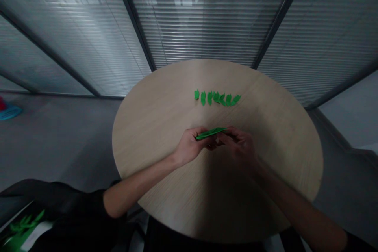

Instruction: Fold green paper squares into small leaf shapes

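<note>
A long, narrow green leaf-like piece is stretched between my two hands, above the middle of the round table. My left hand pinches its left end between thumb and fingers. At the other end, the fingers of my right hand are closed on it. Whether it is a real leaf or an artificial one I cannot tell. Beyond my hands, several small green leaf-like pieces lie in a row on the tabletop; those toward the right lie close together or overlap.
The round wooden table stands against glass partitions with blinds. At the lower left, more green pieces lie beside a white item. A blue and red object is on the floor at the far left.
</note>
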`<state>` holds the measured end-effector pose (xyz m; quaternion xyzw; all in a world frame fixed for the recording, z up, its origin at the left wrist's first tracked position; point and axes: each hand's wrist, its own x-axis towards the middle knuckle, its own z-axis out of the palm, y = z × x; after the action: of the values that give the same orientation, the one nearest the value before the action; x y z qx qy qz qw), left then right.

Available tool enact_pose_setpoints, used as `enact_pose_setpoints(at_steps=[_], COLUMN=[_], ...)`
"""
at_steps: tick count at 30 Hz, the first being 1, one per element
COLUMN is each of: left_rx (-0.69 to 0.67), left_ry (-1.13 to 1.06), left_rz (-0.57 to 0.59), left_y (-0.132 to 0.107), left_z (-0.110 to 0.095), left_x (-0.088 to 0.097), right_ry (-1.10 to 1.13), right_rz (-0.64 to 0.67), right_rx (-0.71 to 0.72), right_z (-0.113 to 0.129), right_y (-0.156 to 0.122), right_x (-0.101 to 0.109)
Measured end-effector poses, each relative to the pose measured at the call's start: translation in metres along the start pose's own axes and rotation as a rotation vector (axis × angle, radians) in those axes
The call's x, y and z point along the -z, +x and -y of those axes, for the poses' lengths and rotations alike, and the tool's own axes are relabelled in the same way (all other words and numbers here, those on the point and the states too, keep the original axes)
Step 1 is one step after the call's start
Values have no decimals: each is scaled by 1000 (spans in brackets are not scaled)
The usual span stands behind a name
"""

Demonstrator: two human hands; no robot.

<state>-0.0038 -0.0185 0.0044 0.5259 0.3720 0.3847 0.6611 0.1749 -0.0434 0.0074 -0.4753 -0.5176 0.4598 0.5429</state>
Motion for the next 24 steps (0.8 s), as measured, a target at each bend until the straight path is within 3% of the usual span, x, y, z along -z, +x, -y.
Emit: enact_pose_setpoints(at_steps=[24], left_rx=[-28], left_ry=[8], left_rz=[-39], left_y=[1], left_z=[-2], left_x=[-1], right_ry=[-13], right_rz=[78], right_rx=[-14], right_z=[-6], right_y=[3], right_x=[1])
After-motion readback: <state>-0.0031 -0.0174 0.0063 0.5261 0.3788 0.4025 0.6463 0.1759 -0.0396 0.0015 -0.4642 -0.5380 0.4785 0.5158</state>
